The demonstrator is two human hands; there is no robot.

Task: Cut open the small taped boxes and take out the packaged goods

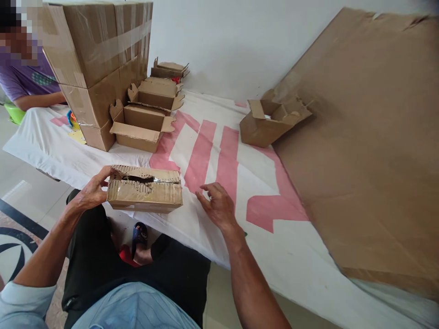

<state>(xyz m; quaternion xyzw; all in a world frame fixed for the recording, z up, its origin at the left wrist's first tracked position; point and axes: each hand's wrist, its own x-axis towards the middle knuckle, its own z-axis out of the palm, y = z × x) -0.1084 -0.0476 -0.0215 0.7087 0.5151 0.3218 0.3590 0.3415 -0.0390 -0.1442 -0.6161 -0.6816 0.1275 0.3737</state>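
Note:
A worn brown cardboard box [146, 195] lies at the front edge of the cloth-covered table. Its top is torn, with a dark gap along the middle and a bit of shiny tape. My left hand [94, 189] grips the box by its left end, thumb and fingers around the corner. My right hand [216, 203] is a little to the right of the box, apart from it, fingers spread and slightly curled with nothing in them.
Taped cartons [99, 59] are stacked at the left. Beside them stand open small boxes [137, 132] in a row. Another open box [260, 128] stands near a large cardboard sheet [370, 151] on the right. A person in a purple shirt [30, 75] sits behind the stack.

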